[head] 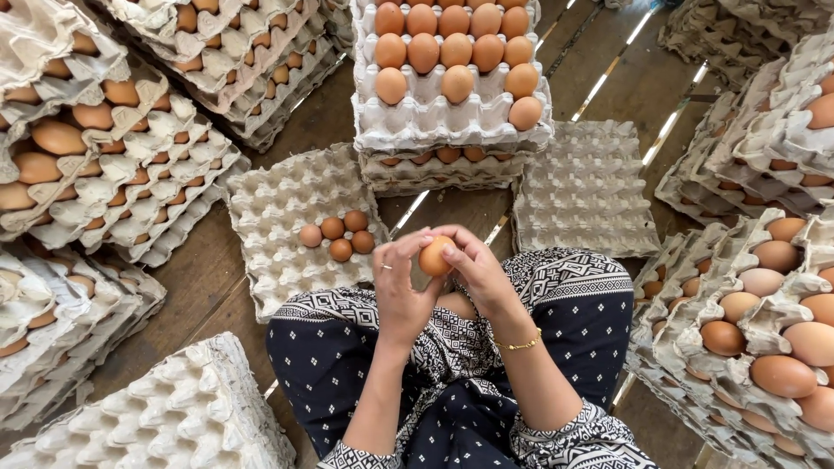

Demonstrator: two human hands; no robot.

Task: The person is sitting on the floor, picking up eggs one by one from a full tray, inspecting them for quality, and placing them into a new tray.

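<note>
My fingertips close around a single brown egg (434, 257), the left hand (401, 287) cupping it from one side with thumb and forefinger, the right hand (476, 276) pressing in from the other, so both are shut on the same egg, which sits just above my knees. I judge it light, smooth and a little slippery, with a thin shell that would crack under a hard pinch, so the safest hold is broad and gentle across its rounded sides, not a squeeze at the ends. My wrists bend inward toward each other, forearms rising from my lap, where I sit cross-legged in dark patterned trousers (573, 313); a thin gold bracelet (519, 345) lies on my right wrist. Just beyond my left hand lies a grey pulp tray (278, 217) with five brown eggs (337, 236) clustered in its near cups. Opposite, beyond my right hand, a bare tray (584, 187) rests on the wooden floor (195, 274). Straight ahead stands a stack of trays (447, 130), its top one partly filled, and more laden stacks crowd both sides.
</note>
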